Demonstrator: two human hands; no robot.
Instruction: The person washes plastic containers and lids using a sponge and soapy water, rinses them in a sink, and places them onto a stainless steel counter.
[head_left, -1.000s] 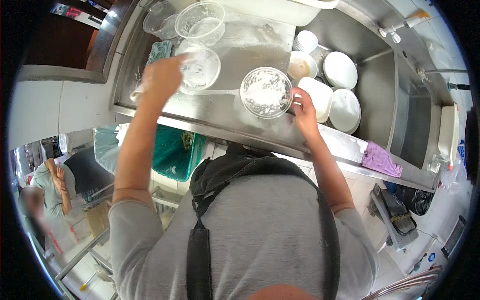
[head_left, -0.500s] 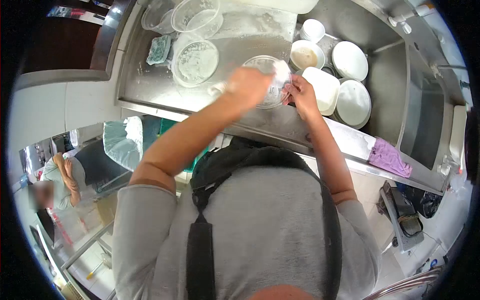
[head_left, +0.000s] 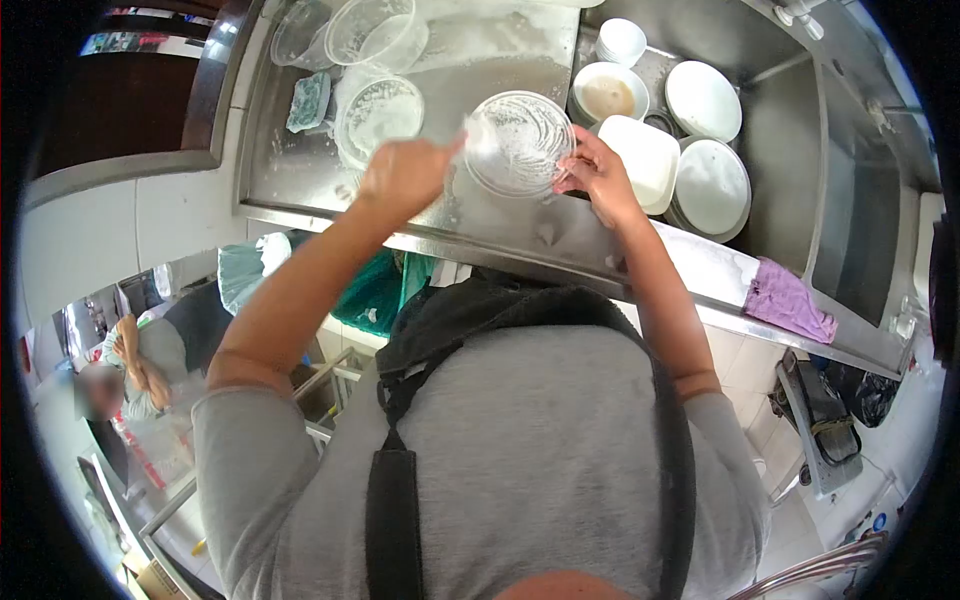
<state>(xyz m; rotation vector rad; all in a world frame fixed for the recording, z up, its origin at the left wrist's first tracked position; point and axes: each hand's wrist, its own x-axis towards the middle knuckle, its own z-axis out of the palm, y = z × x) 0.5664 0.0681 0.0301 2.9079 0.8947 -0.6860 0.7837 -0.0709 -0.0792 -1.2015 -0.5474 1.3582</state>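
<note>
A clear round plastic tub (head_left: 520, 145), its inside smeared with white residue, rests on the steel counter. My right hand (head_left: 598, 178) grips its right rim between thumb and fingers. At the tub's left rim, my left hand (head_left: 405, 178) is closed around a pale whitish piece (head_left: 482, 138); blur hides its exact kind. To the left stands another clear tub (head_left: 382, 118) with white residue in it. A green scouring pad (head_left: 308, 102) lies beside that one. Farther back, more clear tubs (head_left: 372, 30) lie tipped or upright.
Right of the counter, a steel sink (head_left: 775, 150) holds white bowls (head_left: 610, 92), a square white dish (head_left: 642, 160) and stacked plates (head_left: 712, 190). A purple cloth (head_left: 790, 300) hangs over the front edge. Another person (head_left: 150, 365) is at far left, arms folded.
My left hand has swung left with the whitish piece, from the tub's right side to its left rim. My right hand still holds the rim. The camera view has shifted slightly.
</note>
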